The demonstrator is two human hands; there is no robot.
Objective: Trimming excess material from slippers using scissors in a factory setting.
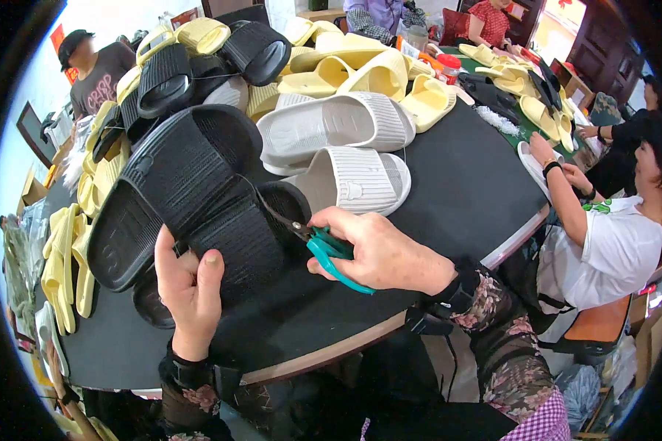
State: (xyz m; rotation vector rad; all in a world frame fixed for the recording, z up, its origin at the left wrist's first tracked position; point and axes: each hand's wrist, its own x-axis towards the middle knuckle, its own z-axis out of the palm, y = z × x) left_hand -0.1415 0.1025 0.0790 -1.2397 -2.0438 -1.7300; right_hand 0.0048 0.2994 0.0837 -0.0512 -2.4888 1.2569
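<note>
A pair of black slide sandals (pixel 180 173) with ribbed straps is in front of me, one overlapping the other. My left hand (pixel 190 294) grips the lower black slipper (pixel 235 250) by its strap, thumb up and fingers partly hidden. In my right hand (pixel 382 250) are scissors (pixel 329 257) with teal handles, the fingers through the loops. Their dark blades point up and left against the slippers, by a thin strand between the two straps. I cannot tell whether the blades touch the strand. Just beyond lie two light grey slippers (pixel 346 180).
Yellow slippers (pixel 338 70) and black ones (pixel 254 51) are heaped at the back of the dark table (pixel 463 176). More yellow slippers (pixel 59 264) lie at the left edge. A person in a white shirt (pixel 610 242) handles a grey slipper at the right. Others stand or sit around the tables.
</note>
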